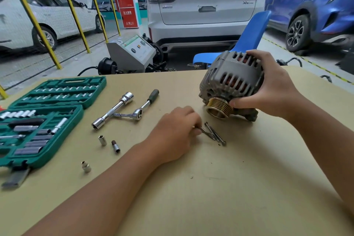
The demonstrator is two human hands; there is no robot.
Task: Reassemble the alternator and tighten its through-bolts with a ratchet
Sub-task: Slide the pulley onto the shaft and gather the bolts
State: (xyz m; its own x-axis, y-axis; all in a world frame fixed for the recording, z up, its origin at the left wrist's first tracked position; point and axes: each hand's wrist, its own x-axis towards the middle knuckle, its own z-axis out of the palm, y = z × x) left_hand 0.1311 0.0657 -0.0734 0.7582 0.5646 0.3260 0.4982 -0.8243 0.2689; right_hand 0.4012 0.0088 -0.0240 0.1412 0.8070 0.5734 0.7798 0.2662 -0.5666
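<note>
A grey alternator [228, 80] with a brass-coloured pulley [219, 108] rests tilted on the table, pulley toward me. My right hand [268, 88] grips its housing from the right, thumb by the pulley. A few long dark through-bolts [215, 134] lie on the table just in front of the pulley. My left hand [176, 132] reaches over them and its fingertips pinch the end of one bolt. The ratchet [142, 109] with a dark handle lies to the left, apart from both hands.
A long chrome socket wrench [113, 113] lies crossed with the ratchet. Three loose sockets [102, 140] sit nearer me. An open green socket case [44, 119] fills the table's left side. A blue chair [249, 40], a grey machine and parked cars stand beyond the far edge.
</note>
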